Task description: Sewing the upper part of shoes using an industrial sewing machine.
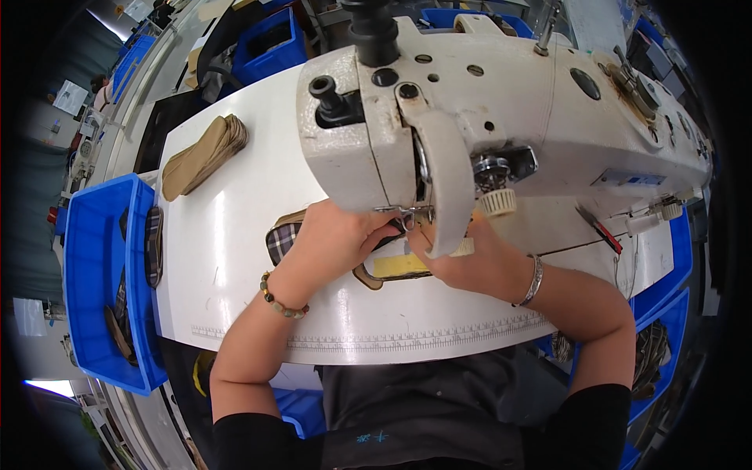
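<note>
My left hand (pixel 335 239) is closed at the needle area of a white sewing machine (pixel 337 157), thumb and fingers pinching a dark plaid fabric piece with a tan edge (pixel 280 241). That piece sticks out to the left, past my wrist. My right hand (pixel 474 258) is curled in close on the other side of the needle, partly behind the machine's white curved arm (pixel 450 172); what its fingers grip is hidden. Between my hands, against the bed, lie a yellow strip (pixel 398 266) and a tan rounded edge (pixel 366 276).
A stack of tan fabric pieces (pixel 205 157) lies at the back left of the white table (pixel 227 290). Red-handled snips (pixel 603 233) rest on the right. A blue bin (pixel 102 258) with plaid pieces stands left; another blue bin (pixel 670 352) stands right. A printed ruler runs along the front edge.
</note>
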The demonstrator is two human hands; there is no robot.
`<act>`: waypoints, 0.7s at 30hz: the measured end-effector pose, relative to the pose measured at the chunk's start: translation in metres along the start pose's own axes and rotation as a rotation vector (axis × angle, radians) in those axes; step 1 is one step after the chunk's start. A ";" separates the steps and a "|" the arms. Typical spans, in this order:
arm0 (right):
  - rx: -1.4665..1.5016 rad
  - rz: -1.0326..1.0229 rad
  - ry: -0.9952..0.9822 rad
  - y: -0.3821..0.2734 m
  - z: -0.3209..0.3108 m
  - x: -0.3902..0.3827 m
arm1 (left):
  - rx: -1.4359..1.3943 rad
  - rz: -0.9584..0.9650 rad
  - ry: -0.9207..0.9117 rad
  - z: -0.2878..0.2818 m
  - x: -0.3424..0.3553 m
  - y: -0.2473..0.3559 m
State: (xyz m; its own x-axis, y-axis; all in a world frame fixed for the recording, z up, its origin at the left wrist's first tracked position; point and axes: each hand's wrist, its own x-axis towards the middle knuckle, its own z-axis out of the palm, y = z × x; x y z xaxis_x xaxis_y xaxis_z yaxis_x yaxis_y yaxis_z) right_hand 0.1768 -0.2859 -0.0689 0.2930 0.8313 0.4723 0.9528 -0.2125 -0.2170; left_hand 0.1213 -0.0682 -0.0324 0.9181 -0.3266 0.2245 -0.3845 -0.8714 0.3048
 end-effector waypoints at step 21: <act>-0.030 0.056 0.036 0.003 0.013 -0.015 | -0.066 0.029 0.200 0.007 0.003 -0.005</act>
State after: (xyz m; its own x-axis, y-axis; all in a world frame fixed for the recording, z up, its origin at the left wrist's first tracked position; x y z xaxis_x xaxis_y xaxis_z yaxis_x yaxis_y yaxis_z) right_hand 0.1745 -0.2922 -0.0874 0.3477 0.7991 0.4905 0.9368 -0.2738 -0.2180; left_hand 0.1268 -0.0673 -0.0394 0.8720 -0.2661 0.4110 -0.4216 -0.8349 0.3538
